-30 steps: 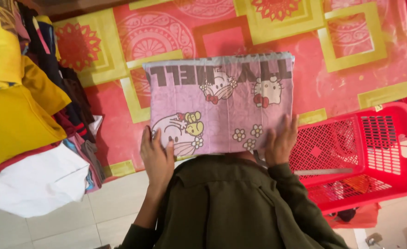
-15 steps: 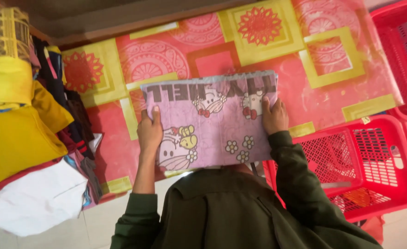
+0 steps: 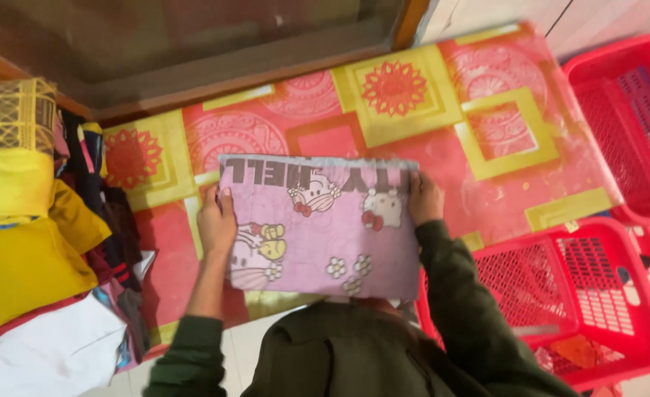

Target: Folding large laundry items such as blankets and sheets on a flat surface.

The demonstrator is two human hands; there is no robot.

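Note:
A folded pink cloth (image 3: 325,235) printed with cartoon figures and flowers lies flat on a red and yellow patterned mat (image 3: 413,117). My left hand (image 3: 217,220) grips its left edge, and my right hand (image 3: 423,197) grips its right edge near the top corner. Both arms wear dark green sleeves. The cloth's near edge is hidden behind my chest.
A heap of clothes (image 3: 23,257), yellow, white and dark, lies at the left. A red plastic basket (image 3: 619,294) with a few items stands at the right, and another red basket (image 3: 626,110) behind it. A dark wooden-framed panel (image 3: 192,51) runs along the mat's far side.
The cloth has moved away from my body along the mat, and both hands have slid up to its side edges. The view has shifted, so a second basket shows.

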